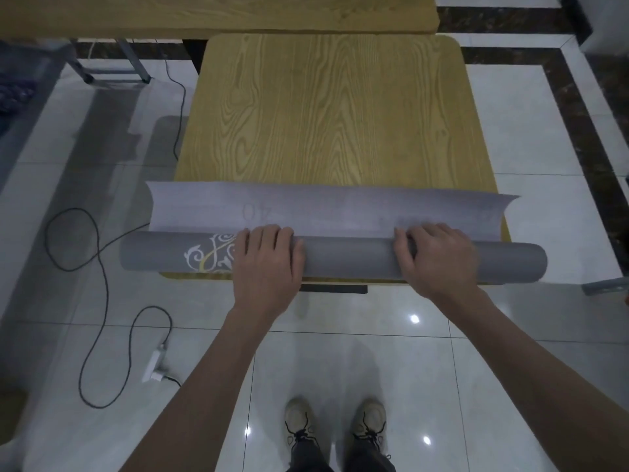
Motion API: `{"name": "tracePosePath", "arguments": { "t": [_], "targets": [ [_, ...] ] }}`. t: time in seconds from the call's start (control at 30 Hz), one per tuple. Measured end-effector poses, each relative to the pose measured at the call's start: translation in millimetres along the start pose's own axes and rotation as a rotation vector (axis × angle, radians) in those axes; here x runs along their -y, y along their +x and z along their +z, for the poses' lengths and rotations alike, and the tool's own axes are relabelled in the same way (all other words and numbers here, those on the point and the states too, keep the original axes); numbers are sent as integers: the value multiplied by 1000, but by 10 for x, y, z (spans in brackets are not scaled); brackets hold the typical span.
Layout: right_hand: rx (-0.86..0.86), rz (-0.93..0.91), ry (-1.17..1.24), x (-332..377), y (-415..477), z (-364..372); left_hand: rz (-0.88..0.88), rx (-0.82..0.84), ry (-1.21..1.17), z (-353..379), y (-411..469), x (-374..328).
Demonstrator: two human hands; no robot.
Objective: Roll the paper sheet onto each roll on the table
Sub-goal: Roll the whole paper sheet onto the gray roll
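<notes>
Your left hand (267, 260) and right hand (439, 260) both curl over the grey roll (347, 258), which lies along the near edge of the table (323, 114). Push evenly with both so the loose sheet (340, 209) winds on square and tight, not skewed.

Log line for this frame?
step: rolling | left hand: grips roll | right hand: grips roll | paper sheet: flap unrolled | roll: near edge of table

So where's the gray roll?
In the head view, the gray roll lies across the near edge of the wooden table, under the left hand and right hand.
</notes>
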State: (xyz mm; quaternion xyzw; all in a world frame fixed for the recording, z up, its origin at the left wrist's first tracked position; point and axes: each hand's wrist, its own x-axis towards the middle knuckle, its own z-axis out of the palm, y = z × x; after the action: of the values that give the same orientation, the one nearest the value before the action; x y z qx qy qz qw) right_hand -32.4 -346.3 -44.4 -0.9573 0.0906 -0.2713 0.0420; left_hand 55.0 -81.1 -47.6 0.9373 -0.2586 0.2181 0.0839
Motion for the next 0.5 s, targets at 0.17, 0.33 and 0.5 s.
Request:
{"name": "tracePosePath", "arguments": {
  "t": [0.17,0.33,0.5],
  "targets": [
    [-46,-64,-17,35,-79,-25,-13,-26,-13,20,126,13],
    [-49,-39,-23,21,50,43,-1,-16,-15,9,-46,-1],
    [-34,-69,-19,42,-45,-12,-5,29,-16,26,179,9]
  ]
}}
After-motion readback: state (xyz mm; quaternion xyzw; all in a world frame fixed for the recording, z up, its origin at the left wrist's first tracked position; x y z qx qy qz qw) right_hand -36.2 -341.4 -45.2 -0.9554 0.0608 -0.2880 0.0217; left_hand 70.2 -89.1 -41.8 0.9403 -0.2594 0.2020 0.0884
